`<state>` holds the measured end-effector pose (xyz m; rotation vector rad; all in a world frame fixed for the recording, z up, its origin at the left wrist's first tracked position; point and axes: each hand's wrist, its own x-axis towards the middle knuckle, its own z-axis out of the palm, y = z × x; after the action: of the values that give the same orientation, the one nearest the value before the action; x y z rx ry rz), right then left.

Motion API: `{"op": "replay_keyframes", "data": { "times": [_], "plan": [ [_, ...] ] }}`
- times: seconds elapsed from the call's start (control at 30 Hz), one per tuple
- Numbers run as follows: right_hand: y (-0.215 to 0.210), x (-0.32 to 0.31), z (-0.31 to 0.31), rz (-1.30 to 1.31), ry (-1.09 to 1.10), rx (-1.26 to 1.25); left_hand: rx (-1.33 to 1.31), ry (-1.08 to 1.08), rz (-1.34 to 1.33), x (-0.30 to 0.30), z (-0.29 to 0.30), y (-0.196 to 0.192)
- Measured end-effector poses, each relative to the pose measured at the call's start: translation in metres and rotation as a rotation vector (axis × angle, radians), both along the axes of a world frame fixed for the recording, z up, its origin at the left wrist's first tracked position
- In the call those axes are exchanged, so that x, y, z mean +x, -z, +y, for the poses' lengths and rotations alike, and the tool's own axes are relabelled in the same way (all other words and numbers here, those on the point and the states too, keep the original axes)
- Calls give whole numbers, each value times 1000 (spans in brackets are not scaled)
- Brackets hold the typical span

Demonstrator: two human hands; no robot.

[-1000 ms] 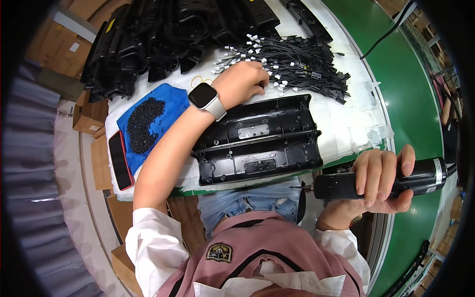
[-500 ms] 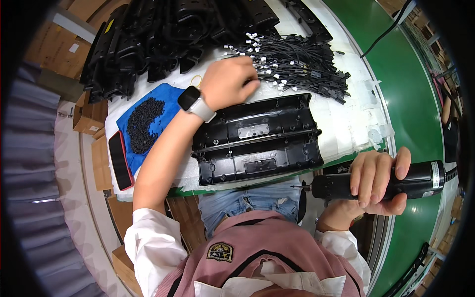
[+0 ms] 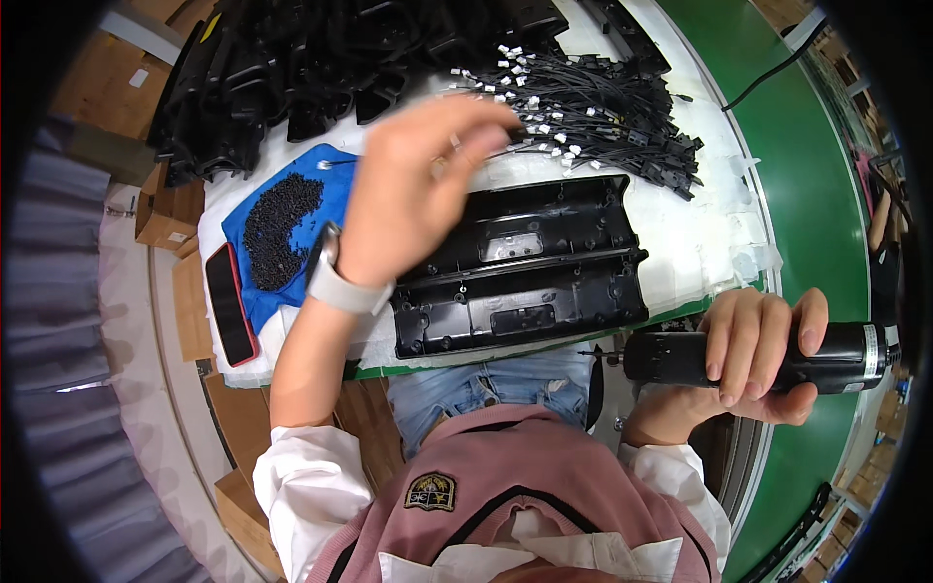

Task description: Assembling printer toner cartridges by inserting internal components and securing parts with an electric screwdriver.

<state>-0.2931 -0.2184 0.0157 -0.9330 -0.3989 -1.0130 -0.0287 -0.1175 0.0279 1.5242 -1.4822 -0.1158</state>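
My left hand (image 3: 418, 180), blurred by motion, is raised over the upper left of two black plastic housings (image 3: 583, 216). Its fingers pinch a thin black cable; the dark end pokes past the fingertips, and a white connector (image 3: 324, 165) shows on the hand's other side. The housings lie side by side, hollow faces up, at the near table edge. In my right hand (image 3: 760, 350) is a black electric screwdriver (image 3: 671, 359), held level beyond the table's right front edge, its bit pointing left. Behind the housings spreads a pile of black cables (image 3: 607, 117) with white connectors.
A blue cloth (image 3: 335, 199) carries a heap of small black screws (image 3: 277, 231) on the left. Beside it lies a red-edged phone (image 3: 229, 303). Several black plastic housings (image 3: 321, 58) are stacked at the back. A green surface (image 3: 816, 233) runs along the right.
My left hand has pulled back from the cable pile toward me and to the left, now with a cable in its fingers. The right hand and screwdriver have barely shifted.
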Motion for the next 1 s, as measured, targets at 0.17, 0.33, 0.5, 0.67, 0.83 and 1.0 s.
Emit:
{"op": "replay_keyframes", "data": {
  "times": [0.17, 0.33, 0.5, 0.67, 0.83, 1.0],
  "plan": [
    [-7, 14, 1, -74, -6, -43, 275, 167, -57, -21, 19, 41],
    [-16, 32, -3, -82, -21, -171, 369, 175, -69, -24, 21, 55],
    [-21, 59, 2, -13, 46, -361, 387, 108, -117, -26, 22, 55],
    [-15, 74, -4, 143, -12, -650, 399, 60, -133, -26, 25, 56],
    [-9, 86, 1, 188, -50, -629, 341, 26, -141, -27, 24, 60],
    [-5, 91, -1, 215, -44, -609, 332, 22, -162, -25, 24, 64]
  ]
}}
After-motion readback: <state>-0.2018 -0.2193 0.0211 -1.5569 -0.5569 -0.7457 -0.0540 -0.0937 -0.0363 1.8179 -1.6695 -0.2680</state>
